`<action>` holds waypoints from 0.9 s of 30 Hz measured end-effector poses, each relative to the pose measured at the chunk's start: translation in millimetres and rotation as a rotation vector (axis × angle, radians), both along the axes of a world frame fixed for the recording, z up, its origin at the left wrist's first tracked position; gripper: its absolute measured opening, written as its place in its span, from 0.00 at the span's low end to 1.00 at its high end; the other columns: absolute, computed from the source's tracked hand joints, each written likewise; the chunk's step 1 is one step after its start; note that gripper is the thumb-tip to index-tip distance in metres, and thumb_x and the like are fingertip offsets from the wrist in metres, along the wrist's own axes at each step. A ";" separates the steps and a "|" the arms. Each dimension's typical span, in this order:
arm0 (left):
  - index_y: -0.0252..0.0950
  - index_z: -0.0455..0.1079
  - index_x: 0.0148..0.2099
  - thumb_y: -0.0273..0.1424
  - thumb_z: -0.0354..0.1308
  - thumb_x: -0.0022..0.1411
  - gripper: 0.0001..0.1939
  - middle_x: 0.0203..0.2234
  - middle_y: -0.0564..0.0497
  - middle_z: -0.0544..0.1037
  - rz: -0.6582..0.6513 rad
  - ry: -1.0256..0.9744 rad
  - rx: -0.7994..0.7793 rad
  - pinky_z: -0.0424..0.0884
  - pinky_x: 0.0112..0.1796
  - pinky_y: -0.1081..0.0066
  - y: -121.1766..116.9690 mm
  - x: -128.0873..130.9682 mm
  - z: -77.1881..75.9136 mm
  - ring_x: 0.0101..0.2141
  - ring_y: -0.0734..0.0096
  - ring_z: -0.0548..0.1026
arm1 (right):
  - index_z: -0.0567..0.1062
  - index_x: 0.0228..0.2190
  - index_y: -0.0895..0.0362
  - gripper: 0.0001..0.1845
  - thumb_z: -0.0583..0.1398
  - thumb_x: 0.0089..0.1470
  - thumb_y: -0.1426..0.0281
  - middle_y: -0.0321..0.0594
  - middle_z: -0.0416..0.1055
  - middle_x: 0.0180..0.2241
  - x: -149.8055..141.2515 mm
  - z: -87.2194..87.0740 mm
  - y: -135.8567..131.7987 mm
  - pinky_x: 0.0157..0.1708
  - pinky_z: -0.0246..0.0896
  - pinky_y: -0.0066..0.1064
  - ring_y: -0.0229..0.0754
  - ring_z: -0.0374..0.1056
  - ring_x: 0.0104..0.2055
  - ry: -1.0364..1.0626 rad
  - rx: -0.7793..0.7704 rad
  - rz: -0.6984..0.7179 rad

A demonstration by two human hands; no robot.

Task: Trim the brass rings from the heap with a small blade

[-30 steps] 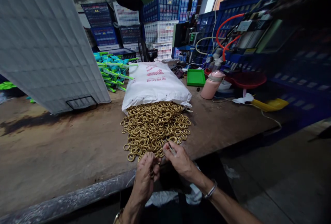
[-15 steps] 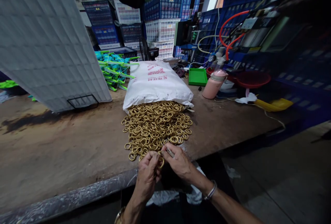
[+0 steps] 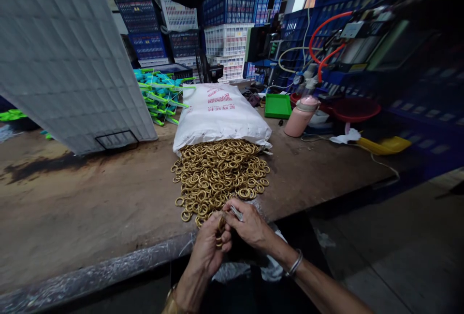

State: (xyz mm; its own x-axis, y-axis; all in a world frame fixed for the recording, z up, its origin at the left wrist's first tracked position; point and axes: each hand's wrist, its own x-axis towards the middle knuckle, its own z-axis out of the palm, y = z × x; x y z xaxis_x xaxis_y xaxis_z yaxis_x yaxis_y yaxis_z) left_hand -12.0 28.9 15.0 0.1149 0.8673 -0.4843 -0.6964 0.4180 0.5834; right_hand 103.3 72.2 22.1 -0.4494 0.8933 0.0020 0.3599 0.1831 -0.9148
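Observation:
At the table's near edge, my left hand [image 3: 212,244] is closed around a few gold rings [image 3: 220,227], its palm side turned toward my right hand. My right hand [image 3: 248,222] is closed with a small metal tool [image 3: 237,212] in it, light grey and slim; its exact kind does not show. Its fingertips meet the rings at my left hand. Just beyond both hands spreads a heap of gold rings [image 3: 217,174], spilling from the mouth of a white sack [image 3: 221,116] with red print.
A tall white quilted panel [image 3: 72,63] stands on the left. Bright green and blue plastic parts [image 3: 159,92] lie behind it. A green tray [image 3: 277,106], a pink bottle [image 3: 301,118] and a yellow scoop [image 3: 386,146] sit to the right. Stacked crates [image 3: 228,41] fill the back.
My left hand has turned, so the rings in its fingers now show upright. My right hand has shifted slightly left and up, its fingertips closer against my left hand.

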 end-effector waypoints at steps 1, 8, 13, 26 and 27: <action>0.34 0.61 0.29 0.38 0.65 0.40 0.19 0.16 0.60 0.64 -0.002 0.000 -0.003 0.47 0.13 0.83 -0.2 0.6 0.5 0.12 0.88 0.55 | 0.69 0.30 0.57 0.07 0.54 0.52 0.67 0.32 0.67 0.22 0.1 0.1 -0.1 0.25 0.53 0.24 0.33 0.61 0.24 -0.006 0.002 -0.001; 0.34 0.61 0.29 0.35 0.63 0.43 0.15 0.17 0.59 0.66 -0.049 -0.002 -0.045 0.46 0.12 0.83 -3.2 1.0 -0.4 0.12 0.87 0.57 | 0.67 0.23 0.57 0.12 0.51 0.54 0.65 0.32 0.63 0.20 -0.1 5.0 -0.8 0.25 0.51 0.24 0.34 0.58 0.24 -0.060 0.001 -0.008; 0.35 0.59 0.29 0.30 0.60 0.45 0.12 0.16 0.59 0.65 -0.071 -0.045 -0.074 0.43 0.12 0.83 -5.7 1.8 -2.9 0.11 0.87 0.57 | 0.64 0.21 0.57 0.13 0.49 0.54 0.65 0.31 0.60 0.20 0.2 -1.3 -0.6 0.25 0.49 0.25 0.33 0.55 0.23 -0.086 0.029 -0.020; 0.35 0.60 0.30 0.33 0.59 0.47 0.11 0.15 0.58 0.66 -0.137 -0.047 -0.064 0.44 0.12 0.83 -17.9 1.2 -3.8 0.11 0.87 0.55 | 0.57 0.18 0.56 0.15 0.48 0.54 0.65 0.29 0.52 0.18 8.4 -15.6 1.9 0.22 0.45 0.24 0.32 0.49 0.22 -0.134 0.116 -0.099; 0.34 0.61 0.31 0.33 0.58 0.47 0.10 0.14 0.58 0.66 -0.165 -0.025 -0.071 0.44 0.12 0.82 -22.9 1.5 -7.0 0.10 0.86 0.55 | 0.58 0.18 0.56 0.15 0.48 0.54 0.65 0.29 0.52 0.18 9.8 -16.8 2.0 0.22 0.44 0.24 0.32 0.49 0.22 -0.147 0.125 -0.099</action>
State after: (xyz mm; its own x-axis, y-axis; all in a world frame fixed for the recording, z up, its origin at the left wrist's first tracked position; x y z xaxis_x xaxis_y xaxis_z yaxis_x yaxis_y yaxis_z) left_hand -10.5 5.9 8.0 0.2658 0.7996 -0.5384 -0.6287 0.5672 0.5320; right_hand 113.1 74.2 5.3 -0.3627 0.9302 0.0565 0.5098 0.2488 -0.8235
